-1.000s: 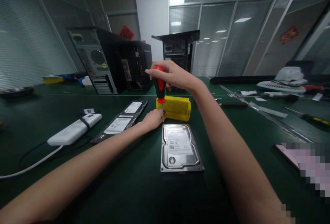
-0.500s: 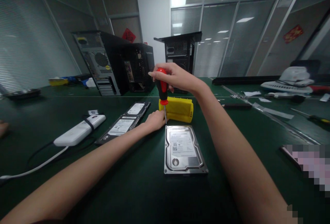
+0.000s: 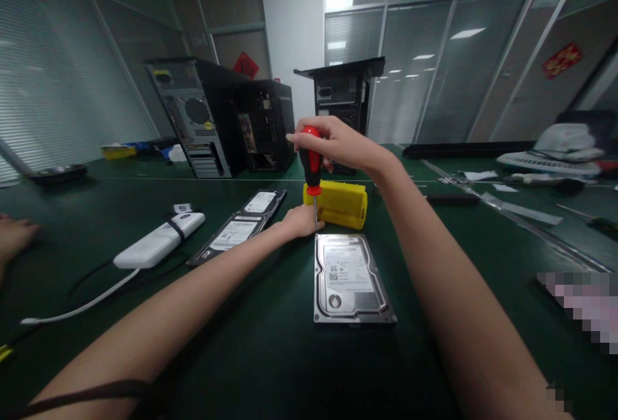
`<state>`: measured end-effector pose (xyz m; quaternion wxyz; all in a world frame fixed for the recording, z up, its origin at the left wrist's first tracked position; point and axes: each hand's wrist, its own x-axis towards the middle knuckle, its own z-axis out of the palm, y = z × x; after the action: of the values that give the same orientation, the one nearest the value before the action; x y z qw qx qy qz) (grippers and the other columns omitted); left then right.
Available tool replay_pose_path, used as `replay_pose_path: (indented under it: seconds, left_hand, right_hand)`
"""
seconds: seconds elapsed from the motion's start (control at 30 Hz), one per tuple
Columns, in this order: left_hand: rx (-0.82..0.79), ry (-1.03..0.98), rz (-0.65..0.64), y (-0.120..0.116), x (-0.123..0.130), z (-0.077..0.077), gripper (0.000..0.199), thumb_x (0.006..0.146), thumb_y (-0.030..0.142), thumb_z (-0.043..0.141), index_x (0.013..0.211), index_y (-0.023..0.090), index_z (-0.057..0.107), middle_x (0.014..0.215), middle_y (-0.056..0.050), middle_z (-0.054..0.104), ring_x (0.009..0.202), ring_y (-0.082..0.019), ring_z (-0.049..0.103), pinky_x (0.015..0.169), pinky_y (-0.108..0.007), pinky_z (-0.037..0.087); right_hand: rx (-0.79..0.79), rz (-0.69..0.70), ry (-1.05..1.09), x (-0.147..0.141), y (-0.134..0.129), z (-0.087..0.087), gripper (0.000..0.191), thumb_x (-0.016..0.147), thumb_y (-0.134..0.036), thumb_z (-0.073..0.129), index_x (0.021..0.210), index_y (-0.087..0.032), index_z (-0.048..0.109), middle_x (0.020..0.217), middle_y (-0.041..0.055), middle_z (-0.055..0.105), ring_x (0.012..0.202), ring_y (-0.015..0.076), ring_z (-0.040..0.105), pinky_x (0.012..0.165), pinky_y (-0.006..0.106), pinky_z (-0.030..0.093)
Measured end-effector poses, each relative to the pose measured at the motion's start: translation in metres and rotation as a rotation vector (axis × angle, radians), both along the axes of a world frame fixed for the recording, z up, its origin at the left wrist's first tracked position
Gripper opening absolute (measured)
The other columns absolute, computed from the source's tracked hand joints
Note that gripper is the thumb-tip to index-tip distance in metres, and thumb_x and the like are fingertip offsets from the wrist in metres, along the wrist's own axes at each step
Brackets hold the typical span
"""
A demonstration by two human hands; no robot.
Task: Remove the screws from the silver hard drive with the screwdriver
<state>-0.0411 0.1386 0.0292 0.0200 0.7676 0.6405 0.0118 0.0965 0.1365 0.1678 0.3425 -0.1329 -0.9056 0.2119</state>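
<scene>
My right hand (image 3: 321, 140) grips a red and black screwdriver (image 3: 313, 165) from above, holding it nearly upright. Its shaft meets the far left corner of a silver hard drive (image 3: 350, 275), which lies label up on the table. Beside the shaft, just beyond that corner, my left hand (image 3: 300, 220) rests low with its fingers curled together. The shaft partly covers those fingertips, and I cannot make out what they hold. Right behind them a yellow plastic box (image 3: 342, 204) stands on its side.
Two more hard drives (image 3: 236, 233) lie left of my left hand. Nearby is a white power strip (image 3: 159, 239) with cables. Computer cases (image 3: 193, 117) stand at the back. Another person's hand (image 3: 17, 236) is at the left edge. Another screwdriver (image 3: 601, 223) lies far right.
The whole view has shifted slightly, so things appear a little further right. More of the other person's hand shows at left. Both my hands and the screwdriver keep their places at the drive's corner.
</scene>
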Motion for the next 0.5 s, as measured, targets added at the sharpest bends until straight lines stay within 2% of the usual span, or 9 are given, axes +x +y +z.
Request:
replay_pose_path:
  seconds: [0.2, 0.33, 0.5]
  left_hand:
    - [0.018, 0.003, 0.045, -0.0006, -0.0012, -0.0011, 0.047, 0.089, 0.041, 0.052, 0.131, 0.021, 0.054, 0.119, -0.013, 0.069, 0.108, -0.031, 0.068, 0.086, -0.037, 0.055]
    - [0.002, 0.007, 0.080, 0.0001, -0.0015, -0.0019, 0.048, 0.089, 0.045, 0.051, 0.129, 0.019, 0.057, 0.118, -0.016, 0.070, 0.107, -0.033, 0.068, 0.085, -0.039, 0.055]
    - [-0.003, 0.009, 0.095, 0.0002, -0.0014, -0.0026, 0.047, 0.089, 0.047, 0.050, 0.127, 0.021, 0.060, 0.117, -0.014, 0.071, 0.107, -0.032, 0.068, 0.084, -0.036, 0.055]
  right_hand:
    - [-0.024, 0.001, 0.010, 0.0029, 0.0036, -0.0006, 0.033, 0.094, -0.043, 0.053, 0.086, -0.011, 0.058, 0.068, -0.0005, 0.052, 0.053, 0.0046, 0.049, 0.043, 0.014, 0.040]
    - [-0.014, 0.002, 0.010, 0.0031, 0.0050, -0.0012, 0.034, 0.094, -0.044, 0.053, 0.087, -0.011, 0.059, 0.070, -0.0002, 0.053, 0.053, 0.0044, 0.049, 0.043, 0.014, 0.041]
    - [-0.014, 0.000, 0.005, 0.0030, 0.0042, -0.0007, 0.033, 0.093, -0.044, 0.055, 0.086, -0.012, 0.058, 0.068, -0.0014, 0.052, 0.050, 0.0036, 0.047, 0.043, 0.014, 0.040]
